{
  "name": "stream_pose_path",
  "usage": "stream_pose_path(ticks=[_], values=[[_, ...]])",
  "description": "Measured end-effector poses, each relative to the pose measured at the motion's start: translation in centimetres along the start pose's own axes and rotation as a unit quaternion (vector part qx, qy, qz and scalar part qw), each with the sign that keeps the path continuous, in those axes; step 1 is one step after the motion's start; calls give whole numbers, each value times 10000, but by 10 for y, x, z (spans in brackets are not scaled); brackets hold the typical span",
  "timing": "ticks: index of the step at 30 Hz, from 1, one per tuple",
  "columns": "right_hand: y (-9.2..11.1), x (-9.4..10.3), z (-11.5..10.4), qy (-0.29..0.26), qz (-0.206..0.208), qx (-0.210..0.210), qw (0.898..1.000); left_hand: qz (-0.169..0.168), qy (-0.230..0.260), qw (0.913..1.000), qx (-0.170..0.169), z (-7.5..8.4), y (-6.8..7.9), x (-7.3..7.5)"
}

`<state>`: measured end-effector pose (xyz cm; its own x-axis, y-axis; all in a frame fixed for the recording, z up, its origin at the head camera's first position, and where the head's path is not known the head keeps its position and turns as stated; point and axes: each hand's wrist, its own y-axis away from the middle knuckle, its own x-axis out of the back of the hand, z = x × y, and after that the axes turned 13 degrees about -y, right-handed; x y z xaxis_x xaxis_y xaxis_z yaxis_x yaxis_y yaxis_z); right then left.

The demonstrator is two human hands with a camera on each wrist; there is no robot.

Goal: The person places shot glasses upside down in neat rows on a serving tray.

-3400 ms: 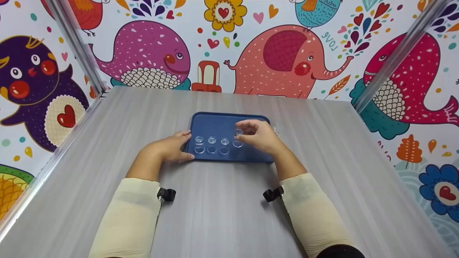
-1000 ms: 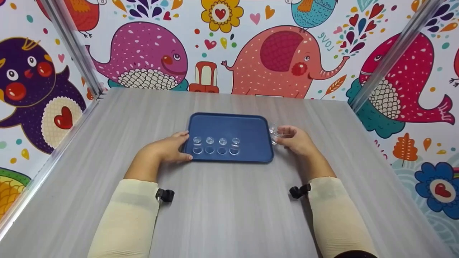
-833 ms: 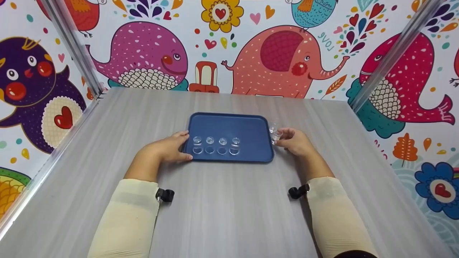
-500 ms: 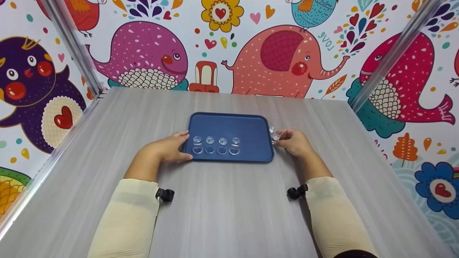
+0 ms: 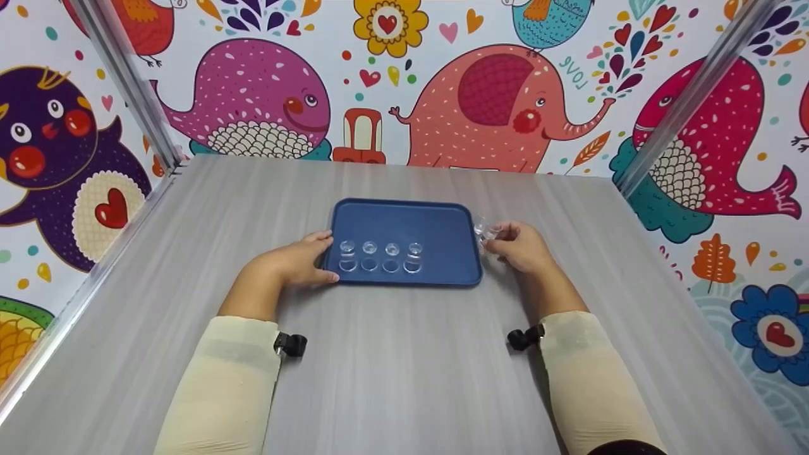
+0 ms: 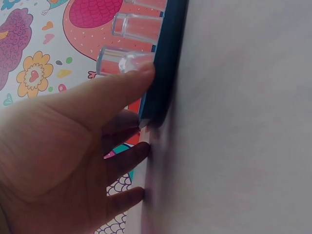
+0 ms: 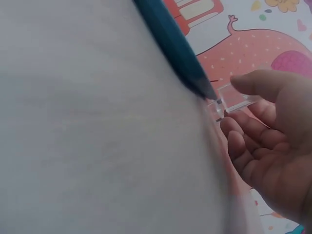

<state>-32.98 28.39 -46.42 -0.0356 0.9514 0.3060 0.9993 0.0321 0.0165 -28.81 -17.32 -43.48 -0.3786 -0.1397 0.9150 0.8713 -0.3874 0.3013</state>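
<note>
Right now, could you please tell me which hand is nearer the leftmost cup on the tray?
Left: the left hand touches the left edge of the tray, beside the leftmost cup. The right hand is past the tray's right edge, holding another cup.

Tray (image 5: 436, 224): half toward table's (image 5: 398, 366) back edge free end to end, plus its corner toward table's front right. In the way: row of four cups (image 5: 392, 250), narrow gaps; left grip (image 5: 297, 262) at side facing table's left edge; right grip (image 5: 523, 249) and side cups (image 5: 485, 229), count unclear, at side facing right edge. Open lane between sleeves (image 5: 221, 379). Back edge: strip behind tray, then wall (image 5: 272, 88).
</note>
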Motion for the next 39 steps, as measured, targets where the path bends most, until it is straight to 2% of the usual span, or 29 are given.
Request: stream_pose_path(ticks=[12,18,28,39], values=[[10,-1,-32,-883,456,79,9950,9,-44,10000,17,-1,-1,-1],[11,-4,-36,-1123,429,276,9924,-3,-64,10000,-22,-2,-1,-1],[13,-15,-47,-994,194,332,9943,4,-99,9999,-36,-1,0,0],[15,-44,-69,-1092,16,779,9910,19,-53,10000,32,0,1,0]])
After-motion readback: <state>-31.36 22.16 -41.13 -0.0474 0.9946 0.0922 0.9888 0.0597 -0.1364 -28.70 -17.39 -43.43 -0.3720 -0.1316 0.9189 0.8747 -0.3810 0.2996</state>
